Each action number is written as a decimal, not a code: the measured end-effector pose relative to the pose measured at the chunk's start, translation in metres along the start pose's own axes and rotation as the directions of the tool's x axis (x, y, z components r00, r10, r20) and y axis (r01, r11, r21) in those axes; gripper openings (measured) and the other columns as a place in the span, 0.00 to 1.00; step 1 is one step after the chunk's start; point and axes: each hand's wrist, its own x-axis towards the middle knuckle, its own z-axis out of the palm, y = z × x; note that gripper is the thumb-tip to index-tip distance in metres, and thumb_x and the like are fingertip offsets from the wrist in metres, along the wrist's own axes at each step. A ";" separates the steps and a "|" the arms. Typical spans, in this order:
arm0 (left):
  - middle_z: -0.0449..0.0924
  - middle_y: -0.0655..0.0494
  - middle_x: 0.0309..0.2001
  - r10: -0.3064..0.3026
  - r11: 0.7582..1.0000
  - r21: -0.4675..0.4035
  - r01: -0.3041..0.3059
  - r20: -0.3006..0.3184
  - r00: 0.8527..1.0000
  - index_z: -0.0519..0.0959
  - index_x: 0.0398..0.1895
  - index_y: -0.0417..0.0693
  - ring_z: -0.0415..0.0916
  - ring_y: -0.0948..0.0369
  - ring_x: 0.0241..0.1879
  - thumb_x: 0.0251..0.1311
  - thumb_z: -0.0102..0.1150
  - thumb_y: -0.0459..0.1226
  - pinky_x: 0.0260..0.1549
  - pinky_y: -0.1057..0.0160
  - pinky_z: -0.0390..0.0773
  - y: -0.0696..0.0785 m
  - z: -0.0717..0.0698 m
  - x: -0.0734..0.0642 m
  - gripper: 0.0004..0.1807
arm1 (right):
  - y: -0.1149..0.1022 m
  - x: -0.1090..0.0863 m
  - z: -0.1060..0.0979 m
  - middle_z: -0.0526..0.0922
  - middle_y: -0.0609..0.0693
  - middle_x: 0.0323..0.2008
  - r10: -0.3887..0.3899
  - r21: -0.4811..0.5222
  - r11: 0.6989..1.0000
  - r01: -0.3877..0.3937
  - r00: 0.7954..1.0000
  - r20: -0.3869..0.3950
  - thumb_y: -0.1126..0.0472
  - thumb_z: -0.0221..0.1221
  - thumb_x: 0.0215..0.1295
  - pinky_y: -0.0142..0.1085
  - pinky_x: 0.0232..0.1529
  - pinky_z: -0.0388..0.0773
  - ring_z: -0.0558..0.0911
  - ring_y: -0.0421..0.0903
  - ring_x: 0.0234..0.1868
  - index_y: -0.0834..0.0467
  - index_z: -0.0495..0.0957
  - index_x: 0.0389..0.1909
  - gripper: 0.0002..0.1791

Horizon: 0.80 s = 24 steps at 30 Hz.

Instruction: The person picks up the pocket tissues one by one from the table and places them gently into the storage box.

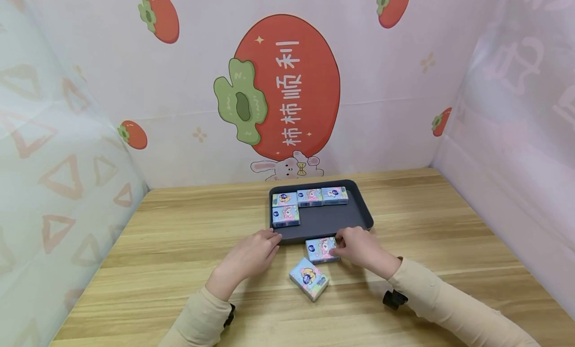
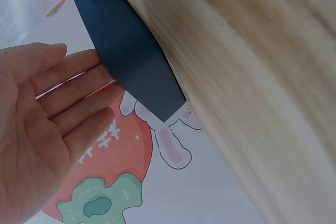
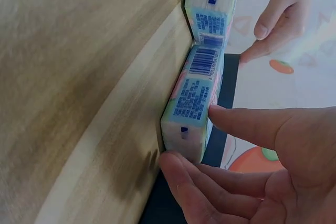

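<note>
My right hand (image 1: 361, 248) pinches the right end of a pocket tissue pack (image 1: 320, 250) in front of the tray. In the right wrist view the thumb (image 3: 244, 121) lies at the upper edge of that pack (image 3: 193, 98), and a fingertip is at its end near the table. My left hand (image 1: 251, 254), fingers extended, touches the near left corner of the dark grey tray (image 1: 332, 219). Its palm and straight fingers show in the left wrist view, holding nothing. Another tissue pack (image 1: 309, 279) lies askew on the table, nearer than the pinched one.
Several tissue packs (image 1: 310, 197) lie in the tray, three along its far side and one pack (image 1: 285, 215) at the left in front of them. The wooden table (image 1: 193, 222) runs back to a wall sheet (image 1: 382, 132) printed with persimmons. Similar sheets hang at both sides.
</note>
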 end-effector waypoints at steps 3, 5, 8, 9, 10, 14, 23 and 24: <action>0.80 0.45 0.52 0.000 1.000 -0.002 0.000 0.002 1.000 0.79 0.52 0.39 0.76 0.51 0.56 0.66 0.52 0.38 0.56 0.54 0.77 0.000 0.000 0.000 0.16 | 0.000 0.000 0.001 0.80 0.45 0.23 0.009 0.006 1.000 -0.009 1.000 0.004 0.52 0.71 0.50 0.29 0.22 0.71 0.74 0.37 0.21 0.62 0.82 0.42 0.22; 0.80 0.45 0.52 -0.001 1.000 -0.004 0.001 0.002 1.000 0.80 0.52 0.39 0.76 0.51 0.56 0.66 0.52 0.38 0.56 0.54 0.77 0.000 0.001 0.000 0.16 | -0.001 -0.001 0.002 0.80 0.45 0.23 0.010 0.019 1.000 -0.010 1.000 0.005 0.53 0.71 0.49 0.29 0.22 0.71 0.74 0.37 0.21 0.62 0.81 0.43 0.22; 0.80 0.45 0.52 -0.002 1.000 -0.007 0.002 0.001 1.000 0.79 0.52 0.39 0.76 0.51 0.56 0.66 0.52 0.38 0.56 0.54 0.77 0.000 0.001 0.000 0.16 | -0.001 -0.004 0.002 0.78 0.44 0.21 0.009 0.046 0.999 -0.009 1.000 0.014 0.55 0.72 0.48 0.30 0.21 0.69 0.73 0.38 0.20 0.61 0.80 0.43 0.22; 0.80 0.46 0.52 -0.002 1.000 -0.007 0.002 0.001 1.000 0.80 0.52 0.39 0.76 0.51 0.56 0.66 0.52 0.38 0.56 0.54 0.77 -0.001 0.002 0.000 0.16 | -0.002 -0.005 0.002 0.77 0.43 0.21 0.009 0.056 0.998 -0.010 1.000 0.018 0.55 0.72 0.48 0.30 0.20 0.69 0.73 0.38 0.19 0.60 0.80 0.43 0.21; 0.80 0.46 0.52 -0.002 1.000 -0.007 0.002 0.000 1.000 0.80 0.52 0.39 0.76 0.51 0.56 0.66 0.53 0.38 0.56 0.54 0.77 -0.001 0.002 0.000 0.16 | -0.002 -0.006 0.002 0.76 0.43 0.20 0.008 0.066 0.998 -0.009 1.000 0.021 0.56 0.72 0.48 0.30 0.20 0.68 0.72 0.39 0.19 0.59 0.80 0.43 0.21; 0.80 0.45 0.52 -0.001 1.000 -0.006 0.001 -0.002 1.000 0.80 0.52 0.39 0.76 0.51 0.56 0.66 0.53 0.37 0.56 0.54 0.77 -0.001 0.002 0.000 0.16 | -0.003 -0.009 0.002 0.75 0.42 0.19 -0.005 0.075 0.997 0.003 1.000 0.019 0.58 0.72 0.49 0.30 0.18 0.66 0.71 0.39 0.17 0.57 0.78 0.45 0.21; 0.80 0.46 0.52 -0.007 1.000 -0.004 0.007 0.009 1.000 0.79 0.52 0.40 0.76 0.52 0.56 0.66 0.52 0.38 0.55 0.55 0.78 0.000 0.001 0.000 0.16 | -0.008 -0.010 0.001 0.75 0.40 0.19 -0.035 0.063 0.997 0.036 0.999 -0.014 0.59 0.68 0.54 0.30 0.16 0.65 0.70 0.38 0.16 0.52 0.79 0.48 0.18; 0.80 0.46 0.52 -0.008 1.000 -0.003 0.008 0.009 1.000 0.79 0.52 0.40 0.76 0.52 0.56 0.66 0.52 0.38 0.55 0.55 0.78 0.000 0.001 0.000 0.16 | -0.009 -0.009 0.002 0.75 0.40 0.19 -0.034 0.053 0.998 0.035 0.999 -0.016 0.59 0.67 0.55 0.30 0.16 0.65 0.70 0.38 0.16 0.51 0.80 0.48 0.17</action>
